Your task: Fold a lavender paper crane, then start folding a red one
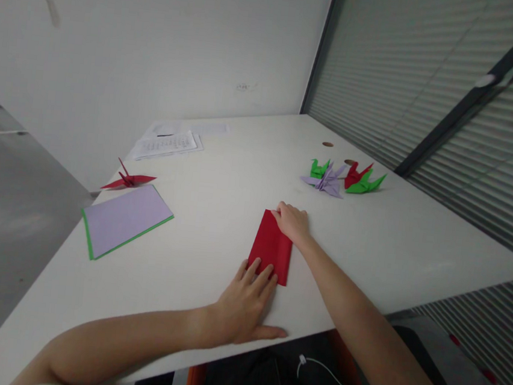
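Note:
A folded sheet of red paper (271,245) lies on the white table in front of me, longer than it is wide. My left hand (245,306) rests flat with fingers spread over its near edge, the thumb stretched out to the right on the tabletop. At the far right corner, my right hand (293,222) has its fingers curled and pressed onto the paper. Part of that corner is hidden under the hand.
On the left, purple and green sheets (127,219) lie stacked beside a red paper crane (129,180). Several folded cranes, including a purple one (329,181) and a red one (356,175), stand at the far right. Printed papers (168,145) lie near the wall.

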Demonstrator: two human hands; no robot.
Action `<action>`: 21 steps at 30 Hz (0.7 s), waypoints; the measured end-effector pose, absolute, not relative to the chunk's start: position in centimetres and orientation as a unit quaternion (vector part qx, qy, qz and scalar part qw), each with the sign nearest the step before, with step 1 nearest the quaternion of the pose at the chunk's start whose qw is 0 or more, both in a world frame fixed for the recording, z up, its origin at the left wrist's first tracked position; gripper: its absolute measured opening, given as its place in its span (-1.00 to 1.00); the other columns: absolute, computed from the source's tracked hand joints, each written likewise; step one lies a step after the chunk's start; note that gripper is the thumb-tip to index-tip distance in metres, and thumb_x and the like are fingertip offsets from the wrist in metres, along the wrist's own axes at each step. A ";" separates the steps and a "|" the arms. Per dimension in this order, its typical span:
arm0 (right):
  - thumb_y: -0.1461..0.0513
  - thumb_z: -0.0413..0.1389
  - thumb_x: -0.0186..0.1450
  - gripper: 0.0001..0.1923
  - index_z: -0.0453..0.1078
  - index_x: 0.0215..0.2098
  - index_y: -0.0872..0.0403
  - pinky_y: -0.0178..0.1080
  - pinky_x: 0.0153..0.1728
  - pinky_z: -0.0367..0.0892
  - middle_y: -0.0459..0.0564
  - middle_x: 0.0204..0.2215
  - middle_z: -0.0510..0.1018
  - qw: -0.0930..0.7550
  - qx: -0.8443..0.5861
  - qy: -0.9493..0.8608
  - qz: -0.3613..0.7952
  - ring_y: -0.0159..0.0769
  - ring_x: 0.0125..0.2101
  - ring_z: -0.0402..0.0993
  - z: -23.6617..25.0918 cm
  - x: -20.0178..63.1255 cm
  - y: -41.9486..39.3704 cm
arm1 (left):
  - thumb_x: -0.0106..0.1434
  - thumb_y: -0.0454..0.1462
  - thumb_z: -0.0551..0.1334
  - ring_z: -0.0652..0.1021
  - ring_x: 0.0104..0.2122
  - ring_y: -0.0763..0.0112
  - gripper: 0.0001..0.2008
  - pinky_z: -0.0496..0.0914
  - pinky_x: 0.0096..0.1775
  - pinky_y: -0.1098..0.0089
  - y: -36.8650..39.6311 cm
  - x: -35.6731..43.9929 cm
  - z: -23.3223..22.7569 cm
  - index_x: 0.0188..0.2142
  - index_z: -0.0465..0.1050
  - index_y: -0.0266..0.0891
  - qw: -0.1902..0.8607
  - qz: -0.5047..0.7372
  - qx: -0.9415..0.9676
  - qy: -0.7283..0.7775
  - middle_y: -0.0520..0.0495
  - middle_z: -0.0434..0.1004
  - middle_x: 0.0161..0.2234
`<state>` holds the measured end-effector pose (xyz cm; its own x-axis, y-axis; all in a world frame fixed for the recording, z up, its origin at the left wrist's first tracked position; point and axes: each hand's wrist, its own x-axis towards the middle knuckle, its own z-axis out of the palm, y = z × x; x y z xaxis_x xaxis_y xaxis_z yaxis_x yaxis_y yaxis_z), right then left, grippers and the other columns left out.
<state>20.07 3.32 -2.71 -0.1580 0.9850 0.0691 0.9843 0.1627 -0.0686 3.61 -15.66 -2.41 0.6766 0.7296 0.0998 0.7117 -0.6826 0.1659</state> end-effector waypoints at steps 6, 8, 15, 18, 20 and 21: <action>0.03 -0.12 0.43 -0.69 0.31 -0.13 0.06 -0.11 -0.16 0.22 0.11 -0.17 0.56 0.052 -0.649 -0.759 0.005 -0.13 -0.18 0.50 -2.8 20.0 3.4 | 0.22 0.32 -0.15 0.15 0.27 -0.24 -0.04 0.03 0.22 -0.15 -15.8 3.7 -2.4 0.30 0.12 -0.39 0.060 0.075 0.913 0.397 -0.35 0.12 0.30; 0.03 -0.13 0.43 -0.68 0.31 -0.13 0.06 -0.10 -0.16 0.22 0.11 -0.17 0.56 0.051 -0.650 -0.758 0.004 -0.12 -0.18 0.50 -2.8 20.0 3.3 | 0.22 0.32 -0.15 0.15 0.27 -0.25 -0.04 0.03 0.22 -0.15 -15.8 3.7 -2.4 0.29 0.12 -0.40 0.061 0.072 0.913 0.396 -0.36 0.12 0.30; 0.03 -0.13 0.43 -0.68 0.31 -0.12 0.07 -0.09 -0.14 0.22 0.12 -0.17 0.56 0.043 -0.652 -0.757 0.008 -0.11 -0.16 0.49 -2.5 19.9 3.2 | 0.21 0.32 -0.12 0.16 0.27 -0.22 -0.05 0.04 0.22 -0.12 -15.7 3.7 -2.8 0.28 0.15 -0.40 0.047 0.076 0.913 0.398 -0.36 0.15 0.28; 0.03 -0.14 0.44 -0.67 0.30 -0.11 0.07 -0.09 -0.13 0.22 0.13 -0.16 0.55 0.039 -0.652 -0.757 0.007 -0.11 -0.15 0.49 -2.4 19.9 3.1 | 0.21 0.32 -0.11 0.16 0.27 -0.21 -0.05 0.05 0.22 -0.11 -15.7 3.7 -2.9 0.28 0.15 -0.38 0.046 0.078 0.912 0.400 -0.37 0.14 0.28; 0.03 -0.15 0.44 -0.67 0.30 -0.10 0.07 -0.09 -0.13 0.22 0.14 -0.15 0.55 0.038 -0.653 -0.757 0.005 -0.11 -0.14 0.49 -2.3 19.8 3.0 | 0.20 0.32 -0.10 0.16 0.26 -0.21 -0.05 0.06 0.21 -0.11 -15.7 3.7 -2.9 0.27 0.17 -0.39 0.048 0.079 0.911 0.402 -0.37 0.14 0.28; 0.03 -0.16 0.44 -0.66 0.30 -0.10 0.07 -0.09 -0.13 0.22 0.15 -0.14 0.55 0.037 -0.653 -0.756 0.004 -0.11 -0.14 0.49 -2.3 19.8 3.0 | 0.20 0.32 -0.09 0.17 0.26 -0.22 -0.05 0.07 0.21 -0.11 -15.7 3.7 -2.8 0.26 0.18 -0.40 0.048 0.078 0.911 0.403 -0.37 0.15 0.28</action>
